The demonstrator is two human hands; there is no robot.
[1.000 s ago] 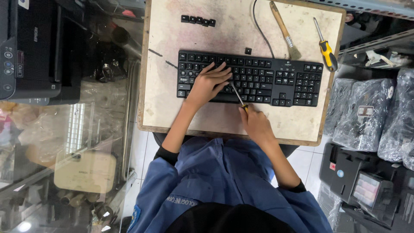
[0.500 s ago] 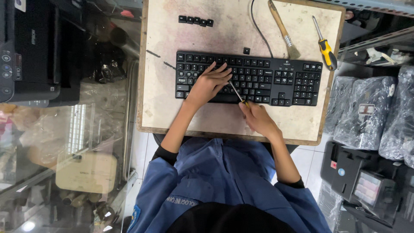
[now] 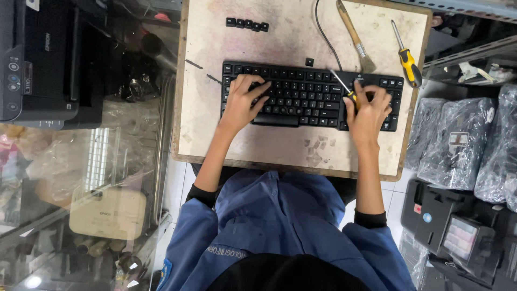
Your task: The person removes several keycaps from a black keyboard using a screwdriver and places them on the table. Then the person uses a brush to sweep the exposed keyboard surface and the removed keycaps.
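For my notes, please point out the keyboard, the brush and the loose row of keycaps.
keyboard (image 3: 301,99): head view, on its middle keys.
brush (image 3: 353,35): head view, on the wooden handle.
loose row of keycaps (image 3: 246,23): head view, on the middle cap.

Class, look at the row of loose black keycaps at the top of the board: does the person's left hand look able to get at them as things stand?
Probably yes. The left hand rests on the keyboard, empty, and the loose keycaps lie just beyond it on the bare board, with nothing between.

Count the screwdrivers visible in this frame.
2. One small screwdriver is held in the right hand, its shaft slanting up-left over the keyboard. The other, a yellow-handled screwdriver, lies on the table beside the brush.
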